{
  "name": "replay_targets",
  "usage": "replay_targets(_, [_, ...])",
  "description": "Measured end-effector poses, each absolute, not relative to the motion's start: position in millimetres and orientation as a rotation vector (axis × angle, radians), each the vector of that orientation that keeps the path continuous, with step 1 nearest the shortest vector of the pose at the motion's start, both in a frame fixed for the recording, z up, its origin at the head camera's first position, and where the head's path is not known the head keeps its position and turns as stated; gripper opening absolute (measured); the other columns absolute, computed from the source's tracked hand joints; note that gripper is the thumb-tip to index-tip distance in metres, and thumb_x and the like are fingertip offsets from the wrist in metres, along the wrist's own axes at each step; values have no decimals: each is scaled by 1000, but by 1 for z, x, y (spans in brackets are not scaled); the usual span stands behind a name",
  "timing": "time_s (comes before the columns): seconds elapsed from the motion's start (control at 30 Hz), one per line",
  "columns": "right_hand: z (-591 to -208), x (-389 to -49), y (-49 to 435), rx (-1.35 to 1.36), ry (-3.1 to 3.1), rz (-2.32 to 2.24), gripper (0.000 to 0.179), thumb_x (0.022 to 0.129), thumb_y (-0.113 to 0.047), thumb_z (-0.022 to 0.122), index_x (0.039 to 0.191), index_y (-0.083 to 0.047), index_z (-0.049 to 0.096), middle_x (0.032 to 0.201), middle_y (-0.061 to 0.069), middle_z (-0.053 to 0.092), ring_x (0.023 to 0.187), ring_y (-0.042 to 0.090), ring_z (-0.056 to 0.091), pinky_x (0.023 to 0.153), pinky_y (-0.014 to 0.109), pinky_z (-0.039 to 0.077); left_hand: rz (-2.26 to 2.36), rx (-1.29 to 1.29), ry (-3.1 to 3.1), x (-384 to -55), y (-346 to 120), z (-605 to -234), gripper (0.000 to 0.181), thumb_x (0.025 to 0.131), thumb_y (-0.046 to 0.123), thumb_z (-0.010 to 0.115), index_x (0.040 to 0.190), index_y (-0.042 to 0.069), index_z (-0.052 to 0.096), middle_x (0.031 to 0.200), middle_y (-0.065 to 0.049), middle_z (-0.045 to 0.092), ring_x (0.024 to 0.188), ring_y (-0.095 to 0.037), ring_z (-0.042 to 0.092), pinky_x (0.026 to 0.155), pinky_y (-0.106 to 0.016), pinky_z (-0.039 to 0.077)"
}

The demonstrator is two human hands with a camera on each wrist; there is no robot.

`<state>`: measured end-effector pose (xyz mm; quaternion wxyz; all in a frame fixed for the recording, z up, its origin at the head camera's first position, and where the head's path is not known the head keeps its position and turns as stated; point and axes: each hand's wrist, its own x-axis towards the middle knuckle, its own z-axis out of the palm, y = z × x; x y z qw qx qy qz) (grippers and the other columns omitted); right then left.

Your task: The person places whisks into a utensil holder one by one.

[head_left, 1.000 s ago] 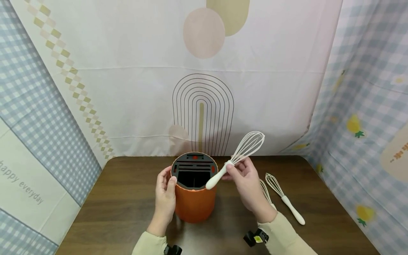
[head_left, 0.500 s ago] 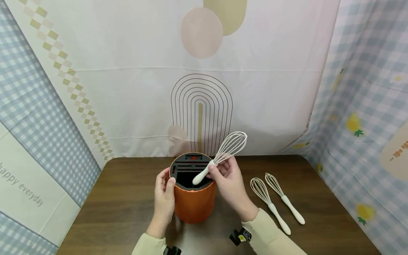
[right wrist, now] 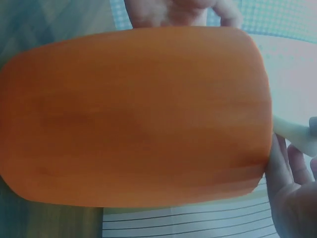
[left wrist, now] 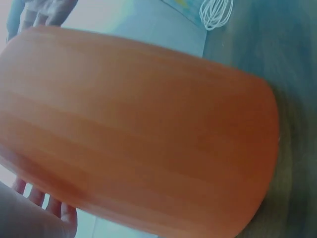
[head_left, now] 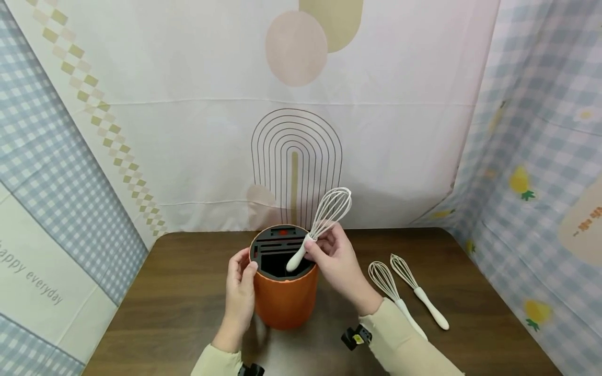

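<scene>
An orange round utensil holder point(head_left: 286, 305) with a black slotted insert point(head_left: 277, 244) stands upright on the table. My left hand point(head_left: 241, 295) grips its left side, thumb near the rim. With my right hand point(head_left: 342, 266) I pinch a cream whisk point(head_left: 329, 211) where the handle meets the wires. The whisk leans with wires up and right, and its handle end overlaps the insert's large opening. In the right wrist view the whisk handle point(right wrist: 297, 135) shows just past the holder's rim. The holder's orange wall point(left wrist: 148, 129) fills most of the left wrist view.
Two more whisks, a nearer one point(head_left: 384, 279) partly under the right sleeve and a farther one point(head_left: 423, 297), lie on the brown wooden table point(head_left: 188, 292) at the right. A patterned cloth point(head_left: 211, 156) hangs behind, with checked cloth point(head_left: 541, 130) along the sides.
My right hand has moved left, bringing the whisk from the holder's right edge to over its opening, and the whisk has tipped steeper. The left hand keeps its hold on the holder.
</scene>
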<state>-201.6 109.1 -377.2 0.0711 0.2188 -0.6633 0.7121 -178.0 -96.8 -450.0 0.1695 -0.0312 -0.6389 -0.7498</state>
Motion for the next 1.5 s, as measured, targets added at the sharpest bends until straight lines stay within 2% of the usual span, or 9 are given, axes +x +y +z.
replay_targets(0.3, [-374, -202, 103, 625, -1996, 2135, 37, 92, -7, 65, 123, -3, 45, 107, 21, 57, 91, 31, 62, 74, 40, 56, -2182, -112, -1809, -186, -106, -452, 37, 102, 17, 49, 134, 0, 42, 129, -13, 49, 117, -19, 47, 93, -20, 43])
replay_targets(0.63, [-370, -204, 95, 692, -2009, 2063, 40, 90, -1, 65, 125, -2, 46, 112, 31, 55, 91, 22, 63, 76, 36, 56, -2150, -112, -1806, -187, -102, -453, 35, 102, 16, 48, 134, 3, 45, 128, -11, 50, 116, -20, 47, 92, -20, 43])
replay_targets(0.8, [-360, -195, 92, 646, -2102, 2003, 41, 89, 2, 66, 124, 3, 45, 116, 24, 54, 98, 23, 63, 78, 30, 54, -2121, -120, -1807, -186, -101, -453, 34, 102, 17, 49, 134, 7, 48, 127, -10, 52, 116, -20, 47, 91, -21, 44])
replay_targets(0.97, [-348, -183, 91, 598, -2189, 1981, 43, 89, 1, 65, 126, 0, 44, 120, 16, 54, 104, 27, 63, 78, 28, 54, -2084, -108, -1815, -184, -101, -451, 34, 100, 19, 54, 133, 12, 53, 126, -7, 56, 116, -19, 50, 91, -21, 46])
replay_targets(1.17, [-354, -187, 91, 588, -2217, 1972, 50, 89, -1, 66, 131, -1, 41, 124, 22, 53, 105, 32, 63, 79, 28, 54, -2074, -131, -1820, -178, -100, -452, 38, 98, 15, 57, 135, 11, 50, 130, -8, 55, 120, -19, 50, 93, -20, 44])
replay_targets(1.3, [-369, -196, 92, 602, -2201, 1939, 54, 87, -4, 70, 133, -4, 41, 124, 18, 54, 105, 27, 63, 79, 30, 54, -2063, -164, -1807, -178, -98, -453, 39, 98, 12, 55, 136, 7, 46, 130, -12, 53, 119, -21, 50, 94, -20, 44])
replay_targets(1.4, [-375, -201, 93, 622, -2185, 1906, 57, 86, -8, 73, 133, -8, 41, 119, 11, 57, 102, 22, 64, 78, 30, 55, -2058, -184, -1797, -179, -97, -454, 39, 99, 10, 54, 137, 5, 44, 129, -13, 53, 117, -23, 50, 94, -21, 44])
replay_targets(1.5, [-377, -201, 93, 664, -2179, 1886, 59, 85, -11, 74, 132, -9, 40, 112, 10, 59, 98, 20, 65, 77, 31, 55, -2064, -186, -1779, -179, -96, -456, 39, 98, 8, 53, 136, 7, 44, 129, -11, 53, 117, -23, 50, 94, -21, 45])
